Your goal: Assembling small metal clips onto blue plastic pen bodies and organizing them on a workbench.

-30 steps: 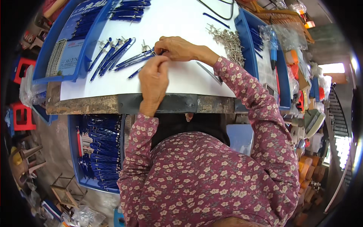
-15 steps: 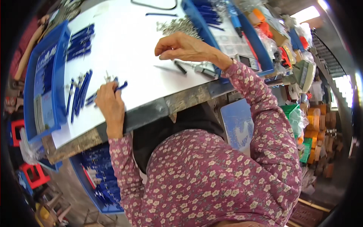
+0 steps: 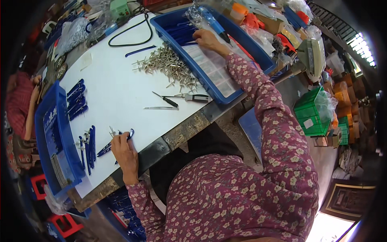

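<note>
My left hand (image 3: 125, 156), near the table's front edge, is closed round slim blue plastic strips (image 3: 105, 149) with metal pins (image 3: 112, 131) sticking up beside the fingers. Just left of it lies a row of similar blue strips (image 3: 92, 147), some with metal pieces at their ends. My right hand (image 3: 208, 40) reaches into the blue tray (image 3: 193, 76) at the back right, its fingers curled down at a bundle of blue strips (image 3: 177, 33). Whatever is between those fingertips is hidden. A heap of metal T-shaped pins (image 3: 169, 64) sits beside that tray.
A black-handled screwdriver (image 3: 169, 101), a grey-handled one (image 3: 196, 98) and a thin metal tool (image 3: 160, 108) lie near the front edge. Another blue tray (image 3: 64, 133) stands at the left, near more strips (image 3: 76, 100). A blue power screwdriver (image 3: 215, 24) rests in the right tray.
My right hand has moved from above the tools beside the pins to the strips in the right tray. My left hand keeps its hold. The view has shifted.
</note>
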A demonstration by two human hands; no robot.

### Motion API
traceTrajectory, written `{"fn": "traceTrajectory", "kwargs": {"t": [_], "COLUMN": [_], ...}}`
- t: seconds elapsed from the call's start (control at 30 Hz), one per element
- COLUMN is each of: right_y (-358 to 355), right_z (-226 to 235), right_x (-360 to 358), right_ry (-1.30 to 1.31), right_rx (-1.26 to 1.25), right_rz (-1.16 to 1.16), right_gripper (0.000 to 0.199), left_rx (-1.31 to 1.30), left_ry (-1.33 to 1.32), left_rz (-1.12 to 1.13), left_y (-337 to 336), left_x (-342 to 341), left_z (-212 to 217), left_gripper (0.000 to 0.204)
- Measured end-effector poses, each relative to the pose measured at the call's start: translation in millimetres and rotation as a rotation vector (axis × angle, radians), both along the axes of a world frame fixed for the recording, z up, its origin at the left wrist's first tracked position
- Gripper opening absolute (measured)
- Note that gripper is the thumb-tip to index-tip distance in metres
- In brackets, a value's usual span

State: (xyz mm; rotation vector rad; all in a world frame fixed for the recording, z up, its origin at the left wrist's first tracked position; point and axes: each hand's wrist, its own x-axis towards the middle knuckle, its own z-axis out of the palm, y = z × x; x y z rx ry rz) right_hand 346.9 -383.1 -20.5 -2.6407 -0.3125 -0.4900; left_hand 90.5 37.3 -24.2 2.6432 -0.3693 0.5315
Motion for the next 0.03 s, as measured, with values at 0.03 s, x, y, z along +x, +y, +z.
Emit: {"fn": "traceTrajectory", "kwargs": {"t": [0.03], "right_y": [6.2], "right_z": [2.1], "right_x": [-3.2], "right_ry": [0.105], "right_rx": [-0.075], "right_rz": [-0.042], "right_gripper": [0.029], "left_rx": [0.013], "left_ry": [0.059], "left_rz": [0.030], "left_y": [1.0], "left_x": [-0.2], "left_z": [-1.8], "left_gripper": [0.030]}}
